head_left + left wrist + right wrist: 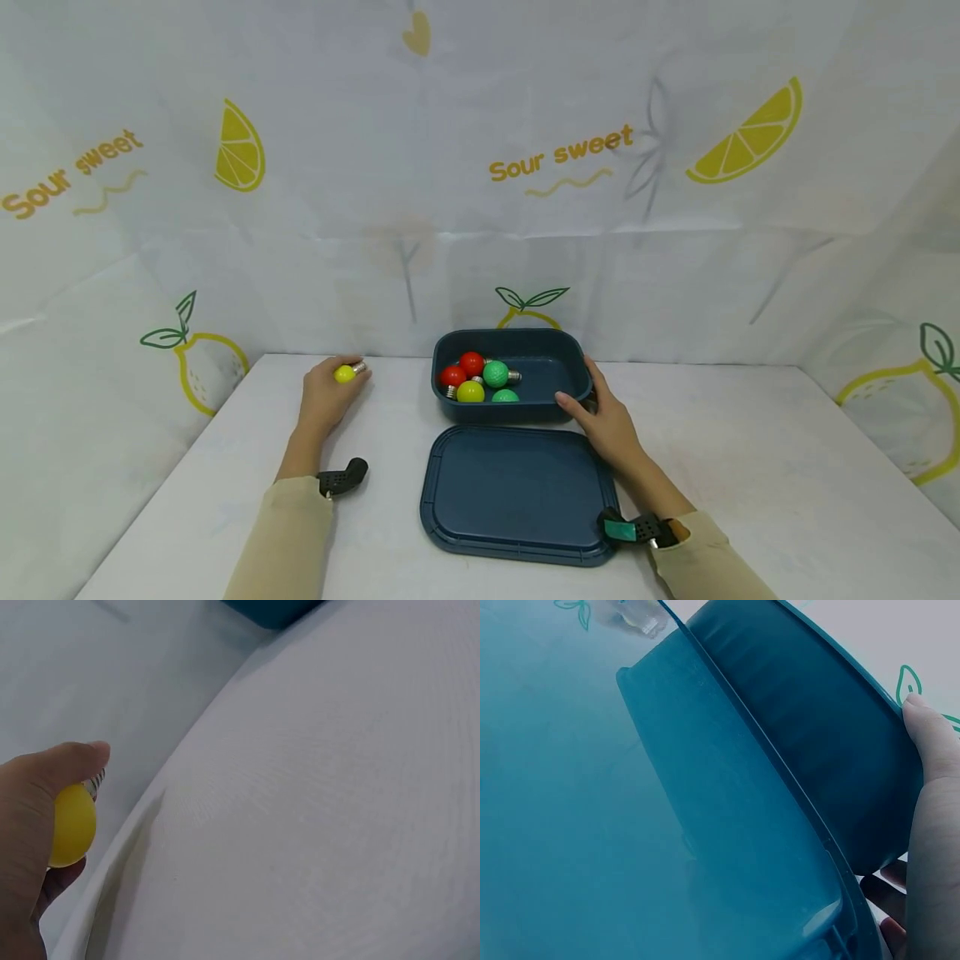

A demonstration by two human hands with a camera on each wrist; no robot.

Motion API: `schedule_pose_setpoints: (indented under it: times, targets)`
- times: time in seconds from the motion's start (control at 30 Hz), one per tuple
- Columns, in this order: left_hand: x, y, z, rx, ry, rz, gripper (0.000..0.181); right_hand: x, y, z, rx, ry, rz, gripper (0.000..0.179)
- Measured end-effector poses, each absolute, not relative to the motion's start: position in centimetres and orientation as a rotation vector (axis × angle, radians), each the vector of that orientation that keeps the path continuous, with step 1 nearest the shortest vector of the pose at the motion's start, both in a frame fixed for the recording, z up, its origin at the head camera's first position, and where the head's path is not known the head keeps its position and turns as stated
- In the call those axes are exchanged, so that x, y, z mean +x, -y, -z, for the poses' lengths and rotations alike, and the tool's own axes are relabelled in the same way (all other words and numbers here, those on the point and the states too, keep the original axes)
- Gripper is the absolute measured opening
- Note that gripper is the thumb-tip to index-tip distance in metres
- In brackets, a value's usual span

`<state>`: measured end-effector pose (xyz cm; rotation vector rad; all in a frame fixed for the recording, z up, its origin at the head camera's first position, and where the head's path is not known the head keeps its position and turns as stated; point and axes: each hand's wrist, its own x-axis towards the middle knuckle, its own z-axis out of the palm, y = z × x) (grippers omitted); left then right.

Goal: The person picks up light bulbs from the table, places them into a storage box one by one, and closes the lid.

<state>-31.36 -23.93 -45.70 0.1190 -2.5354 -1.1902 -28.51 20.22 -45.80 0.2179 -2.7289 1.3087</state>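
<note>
A yellow light bulb [345, 374] with a silver screw base is held by my left hand [327, 396], low over the table's far left. In the left wrist view the thumb lies across the bulb [73, 825] near its base. My right hand [613, 427] grips the right end of a dark blue box [525, 413], thumb at the front rim and fingers round the side. Inside, bunched to the left, are red bulbs [471, 363], green bulbs [496, 374] and a yellow one [470, 392]. The right wrist view shows the box wall [810, 742] beside my thumb.
A dark blue lid [517, 496] lies flat on the white table [735, 467], just in front of the box. My right wrist is by its right edge. Behind the table hangs a white cloth [337, 275] printed with lemons. Each wrist wears a black strap.
</note>
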Motion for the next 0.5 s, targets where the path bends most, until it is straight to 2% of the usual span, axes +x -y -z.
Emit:
schedule_pose_setpoints:
  times: [0.5]
  targets:
    - [-31.6,21.8,43.1,0.058,2.414,1.2,0.038,-28.6,-20.2,46.1,0.221,2.711,-1.317,0.088]
